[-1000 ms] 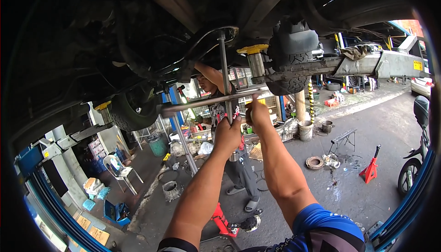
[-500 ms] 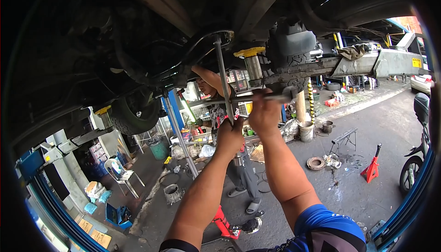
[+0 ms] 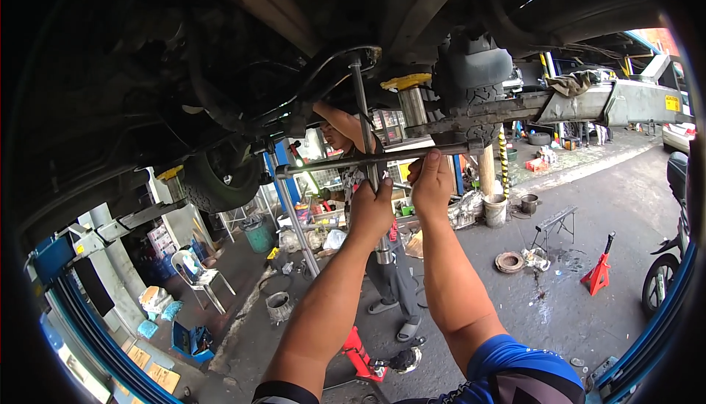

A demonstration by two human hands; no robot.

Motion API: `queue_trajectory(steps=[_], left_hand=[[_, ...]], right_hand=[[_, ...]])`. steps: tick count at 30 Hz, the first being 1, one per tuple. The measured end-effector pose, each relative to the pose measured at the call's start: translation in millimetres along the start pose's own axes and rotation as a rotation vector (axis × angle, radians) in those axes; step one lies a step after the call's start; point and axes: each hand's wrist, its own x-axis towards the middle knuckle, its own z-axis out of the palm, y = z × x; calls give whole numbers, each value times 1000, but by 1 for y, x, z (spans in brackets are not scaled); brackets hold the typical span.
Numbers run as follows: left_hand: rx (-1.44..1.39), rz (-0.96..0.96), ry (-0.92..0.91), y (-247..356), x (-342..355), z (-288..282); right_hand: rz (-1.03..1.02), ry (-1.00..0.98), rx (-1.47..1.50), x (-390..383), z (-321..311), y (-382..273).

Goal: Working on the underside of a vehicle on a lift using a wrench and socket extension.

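Overhead is a dark vehicle underbody. From it hangs a long upright steel bar, its silver lower end below my hands. My left hand is closed round this bar. A dark horizontal bar crosses the upright one just above my left hand. My right hand is closed at the right part of the horizontal bar, thumb and fingers against it.
A co-worker stands behind with an arm raised. A lift arm and tire hang at either side. Below are a red jack, red stand, plastic chair, trestle and parked motorcycle.
My right hand first rose in a blur and is now a little lower, right of where it began. The horizontal bar has shifted rightward. My left hand stays on the upright bar.
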Motion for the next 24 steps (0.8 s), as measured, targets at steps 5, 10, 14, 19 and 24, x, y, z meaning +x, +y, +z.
queue_trajectory(steps=[5,10,14,19,24], left_hand=[[-71,92,16,-4,6,8],[36,98,63,-10,11,-1],[-63,11,19,1,7,-5],[-42,15,24,5,3,-8],[-107,88,7,3,2,-6]], right_hand=[[698,-132,-72,29,-10,48],[272,-158,-147,-7,-3,31],[153,-116,-17,-5,-6,3],[-904,-103,-858,36,-1,-15],[-837,-715,-1277,89,2,-1]])
